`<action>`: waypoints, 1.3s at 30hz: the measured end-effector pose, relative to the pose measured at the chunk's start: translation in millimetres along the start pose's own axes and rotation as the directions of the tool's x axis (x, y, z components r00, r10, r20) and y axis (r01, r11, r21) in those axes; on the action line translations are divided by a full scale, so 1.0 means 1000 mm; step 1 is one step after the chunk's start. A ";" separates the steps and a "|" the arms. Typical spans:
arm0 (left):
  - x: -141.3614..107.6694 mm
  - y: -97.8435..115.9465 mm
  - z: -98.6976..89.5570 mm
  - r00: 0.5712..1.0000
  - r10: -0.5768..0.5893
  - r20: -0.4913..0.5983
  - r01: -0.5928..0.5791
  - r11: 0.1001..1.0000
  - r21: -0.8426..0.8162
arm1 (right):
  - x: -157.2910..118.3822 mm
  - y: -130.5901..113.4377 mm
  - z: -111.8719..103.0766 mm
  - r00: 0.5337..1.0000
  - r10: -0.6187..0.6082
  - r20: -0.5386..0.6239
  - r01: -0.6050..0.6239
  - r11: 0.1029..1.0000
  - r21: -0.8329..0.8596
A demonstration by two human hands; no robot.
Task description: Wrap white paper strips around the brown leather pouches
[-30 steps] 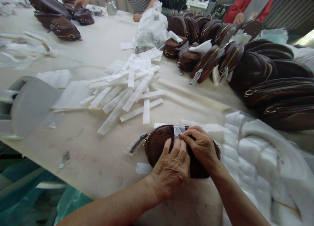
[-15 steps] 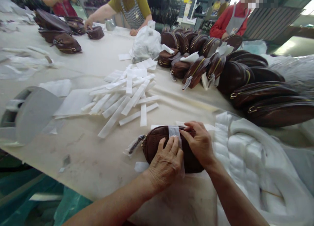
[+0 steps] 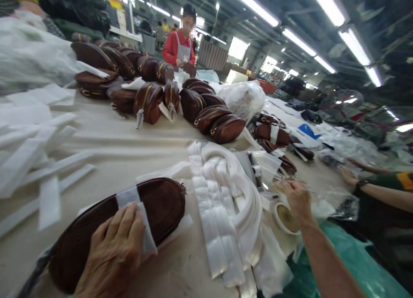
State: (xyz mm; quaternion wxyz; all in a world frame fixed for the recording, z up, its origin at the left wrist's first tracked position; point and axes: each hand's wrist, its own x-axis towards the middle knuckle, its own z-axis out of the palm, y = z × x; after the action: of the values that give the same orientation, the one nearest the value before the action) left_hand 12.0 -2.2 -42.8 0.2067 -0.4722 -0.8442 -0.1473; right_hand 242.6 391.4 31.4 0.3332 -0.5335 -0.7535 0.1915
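A dark brown leather pouch (image 3: 164, 205) lies slanted on the table at the lower left, its far end showing a small metal ring. A white paper strip (image 3: 127, 197) runs across its middle. My left hand (image 3: 114, 250) rests on the pouch, its fingers held together and pressing the strip against the leather. To the right, my right hand (image 3: 298, 199) is away from the pouch, its fingers pinched beside a roll of tape (image 3: 285, 218) and some clear film. Whatever is in that pinch is too blurred to make out.
Loose white strips (image 3: 48, 199) cover the left side. Finished-looking brown pouches (image 3: 226, 128) stand in rows behind. White foam wrapping (image 3: 222, 220) lies between my hands. A co-worker in red (image 3: 182, 48) stands at the back; another person's hands (image 3: 350, 177) are at right.
My right hand has left the pouch and moved far right to the tape roll. My left hand stays on the strip. The view has swung right and up.
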 end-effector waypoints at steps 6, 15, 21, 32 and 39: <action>-0.004 0.002 0.002 0.999 -0.044 0.013 0.045 0.997 -0.062 | -0.011 0.005 0.006 0.950 0.059 0.306 -0.123 0.974 0.192; -0.001 -0.005 -0.001 0.989 0.147 0.004 -0.144 0.967 0.208 | -0.019 0.004 0.016 0.954 0.135 0.268 -0.257 0.829 0.497; 0.007 -0.003 -0.004 0.970 0.228 -0.087 -0.197 0.940 0.278 | -0.063 0.031 -0.018 0.976 0.208 0.070 -0.198 0.700 0.686; 0.006 -0.006 0.003 0.967 0.200 -0.158 -0.148 0.946 0.289 | -0.078 0.044 -0.015 0.906 0.265 0.331 -0.338 0.923 0.185; 0.003 0.011 -0.010 0.999 0.042 0.021 -0.046 0.980 0.196 | -0.093 0.038 -0.045 0.844 -0.298 0.445 0.367 0.927 -0.076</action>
State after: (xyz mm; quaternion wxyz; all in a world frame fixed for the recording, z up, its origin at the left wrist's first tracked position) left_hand 22.2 0.6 -31.8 0.2483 -0.4693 -0.8457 -0.0546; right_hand 319.5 315.4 11.1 0.1454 -0.3642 -0.9017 0.1821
